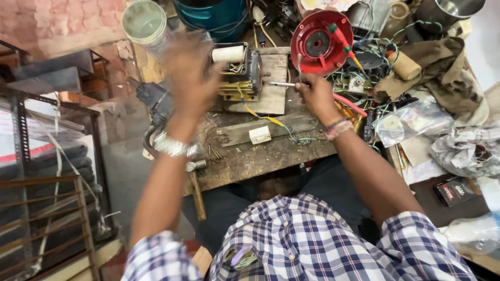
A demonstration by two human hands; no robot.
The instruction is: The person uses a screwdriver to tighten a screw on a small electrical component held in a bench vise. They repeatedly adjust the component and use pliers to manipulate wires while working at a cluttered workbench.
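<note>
Left hand (190, 73) raised over the workbench (250, 158), motion-blurred, grip unclear, metal watch (171, 145) on the wrist. Right hand (316, 96) closed on a thin metal tool (283, 84), tip at the motor stator (240, 73) on a wooden block (273, 78). Red round housing (319, 42) just behind. Hammer (196, 187) at the bench edge.

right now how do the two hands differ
The left hand is blurred, raised over the bench with fingers spread, holding nothing visible; the right hand is sharp and closed around a thin metal tool. Left wrist wears a metal watch, right a thread band. Both are bare.
</note>
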